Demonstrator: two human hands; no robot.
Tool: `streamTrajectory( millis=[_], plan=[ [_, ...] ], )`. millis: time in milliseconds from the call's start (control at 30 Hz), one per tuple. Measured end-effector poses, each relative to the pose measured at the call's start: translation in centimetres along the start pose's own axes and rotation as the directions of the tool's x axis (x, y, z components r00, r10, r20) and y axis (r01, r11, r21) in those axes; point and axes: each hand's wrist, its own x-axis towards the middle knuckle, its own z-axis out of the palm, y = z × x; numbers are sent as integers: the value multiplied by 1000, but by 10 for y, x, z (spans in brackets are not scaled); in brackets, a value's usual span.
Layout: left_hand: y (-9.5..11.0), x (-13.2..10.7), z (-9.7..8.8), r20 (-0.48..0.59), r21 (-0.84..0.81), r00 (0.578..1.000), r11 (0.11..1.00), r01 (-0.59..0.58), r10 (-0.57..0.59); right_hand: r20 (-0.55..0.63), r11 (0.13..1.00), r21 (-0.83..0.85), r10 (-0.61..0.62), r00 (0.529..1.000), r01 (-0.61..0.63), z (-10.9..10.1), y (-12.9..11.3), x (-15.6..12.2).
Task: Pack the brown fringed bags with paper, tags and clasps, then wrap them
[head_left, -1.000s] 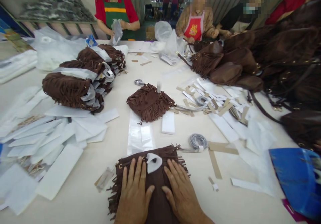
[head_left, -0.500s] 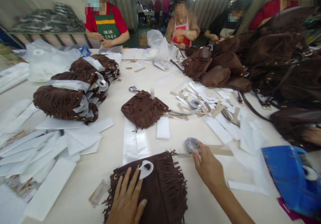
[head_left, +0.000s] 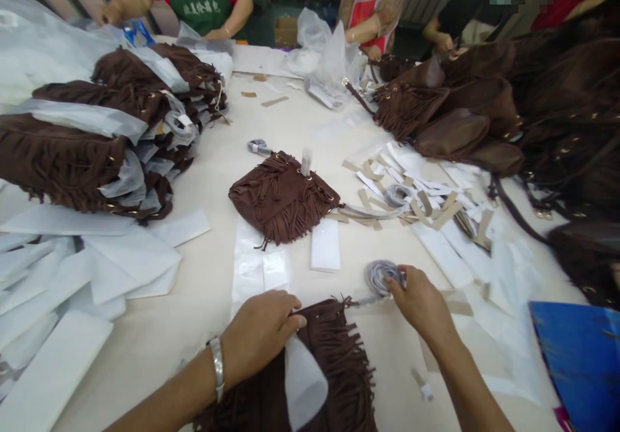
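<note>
A dark brown fringed bag point(head_left: 339, 361) lies flat on the table at the near middle, with a white translucent flap of wrapping point(head_left: 306, 383) on its front. My left hand point(head_left: 261, 332), a silver bracelet at its wrist, reaches across the bag, and its fingers close on the top edge. My right hand point(head_left: 420, 299) pinches a coiled strap in clear grey wrapping point(head_left: 380, 277), which runs to the bag's upper right corner. Beyond them rests a smaller fringed bag point(head_left: 283, 196) with its own wrapped strap point(head_left: 398, 196) trailing right.
Wrapped fringed bags point(head_left: 62, 151) are stacked at left above white sheets point(head_left: 53, 361). Paper strips point(head_left: 438, 203) litter the right middle. More brown bags point(head_left: 465, 115) pile up at far right, near a blue sheet point(head_left: 576, 354). Several people work across the table.
My left hand has gone from lying spread on the bag to gripping its top edge. The white flap now hangs down the front. My right hand stays at the coil. The view has tilted down.
</note>
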Motion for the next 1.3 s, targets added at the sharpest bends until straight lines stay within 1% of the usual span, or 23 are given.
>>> streamTrajectory(
  millis=[67, 100, 167, 233, 300, 367, 400, 433, 500, 567, 600, 633, 667, 700, 767, 833, 933, 1000, 1067, 1100, 1133, 1200, 1300],
  plan=[
    [4, 10, 6, 58, -11, 998, 999, -31, 32, 28, 1000, -29, 10, 1000, -10, -3, -3, 7],
    [6, 11, 9, 67, -8, 997, 999, -39, 40, 17, 999, -43, 8, 1000, -8, -6, -6, 10],
    [9, 9, 14, 49, 13, 997, 998, -54, 53, -69, 998, -52, -33, 997, 29, -16, -15, 12],
    [13, 2, 18, 1, 52, 997, 996, -75, 75, -193, 991, -33, -132, 972, 128, -30, -30, 12],
    [17, -7, 24, -35, 90, 994, 991, -103, 107, -270, 957, -10, -283, 921, 291, -43, -51, 12],
    [20, -14, 31, -59, 136, 989, 983, -127, 135, -264, 874, 15, -464, 846, 485, -53, -76, 14],
    [20, -17, 35, -72, 156, 986, 978, -141, 154, -237, 814, 31, -558, 796, 580, -55, -89, 15],
    [20, -19, 39, -87, 173, 981, 972, -159, 176, -201, 744, 50, -646, 736, 667, -56, -101, 17],
    [18, -21, 45, -125, 193, 968, 963, -190, 216, -117, 589, 111, -792, 599, 801, -52, -123, 19],
    [18, -21, 45, -159, 183, 956, 959, -216, 246, -31, 439, 221, -889, 456, 871, -45, -137, 21],
    [18, -21, 43, -172, 166, 953, 961, -222, 250, -1, 377, 292, -919, 395, 879, -41, -142, 21],
    [18, -21, 39, -179, 139, 953, 966, -220, 243, 18, 325, 365, -939, 343, 872, -37, -145, 21],
    [19, -20, 34, -179, 98, 958, 973, -209, 224, 32, 286, 436, -953, 303, 853, -35, -147, 20],
    [20, -20, 29, -173, 44, 966, 981, -189, 194, 40, 256, 503, -961, 274, 826, -33, -147, 20],
    [21, -19, 18, -144, -84, 983, 988, -131, 118, 63, 219, 614, -971, 230, 758, -32, -148, 21],
    [20, -18, 10, -113, -194, 992, 978, -75, 54, 118, 219, 702, -974, 193, 678, -35, -148, 23],
    [19, -17, 5, -98, -282, 995, 959, -22, -6, 252, 263, 814, -963, 92, 519, -42, -149, 31],
    [18, -15, 4, -91, -318, 995, 948, 0, -31, 309, 299, 870, -950, 38, 392, -45, -150, 35],
    [19, -14, 3, -71, -345, 996, 938, 21, -49, 336, 327, 901, -942, 18, 287, -45, -152, 39],
    [18, -13, 3, -60, -357, 997, 934, 32, -57, 345, 335, 906, -938, 6, 259, -42, -154, 39],
    [18, -12, 4, -50, -367, 997, 930, 41, -63, 354, 339, 904, -935, -13, 259, -39, -156, 39],
    [16, -10, 8, -37, -376, 997, 925, 51, -70, 378, 338, 888, -923, -75, 311, -29, -162, 39],
    [11, -9, 14, -22, -366, 999, 930, 19, -29, 408, 320, 861, -899, -160, 396, -18, -169, 35]
  ],
)
